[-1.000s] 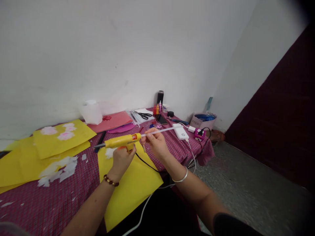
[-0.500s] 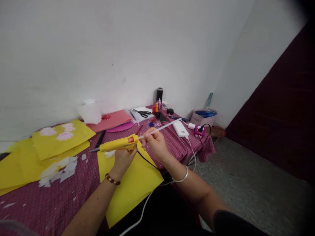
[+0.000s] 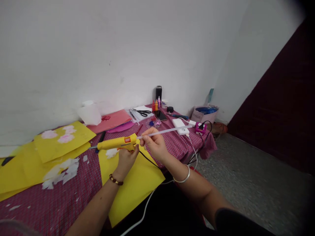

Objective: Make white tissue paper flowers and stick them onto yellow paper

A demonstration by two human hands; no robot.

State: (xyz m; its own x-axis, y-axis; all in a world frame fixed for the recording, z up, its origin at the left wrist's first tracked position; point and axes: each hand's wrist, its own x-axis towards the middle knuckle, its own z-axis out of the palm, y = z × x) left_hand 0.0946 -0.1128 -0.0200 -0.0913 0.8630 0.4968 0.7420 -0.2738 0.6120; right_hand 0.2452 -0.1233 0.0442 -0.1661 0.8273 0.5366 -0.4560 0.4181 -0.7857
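A yellow hot glue gun [image 3: 115, 143] is gripped by its handle in my left hand [image 3: 126, 160], its metal nozzle pointing left. My right hand [image 3: 155, 144] pinches a long translucent glue stick [image 3: 169, 130] close to the gun's rear end. The stick's near end meets the back of the gun; how deep it sits inside I cannot tell. Its free end reaches right, over the white power bank [image 3: 180, 127]. Below both hands lies a yellow sheet [image 3: 133, 186] with a scrap of white tissue [image 3: 112, 153] on it.
Yellow sheets with pink-white tissue flowers [image 3: 66, 138] lie left. Along the wall are red paper [image 3: 110, 120], scissors [image 3: 141, 112], small paint bottles [image 3: 156, 105], a black flask [image 3: 158, 93] and a phone [image 3: 160, 115]. A purple plug adapter [image 3: 200, 128] with cables sits at the right edge.
The glue stick has swung down from an upward slant to a flatter line with the gun. Both hands keep their grips, and the view has shifted slightly.
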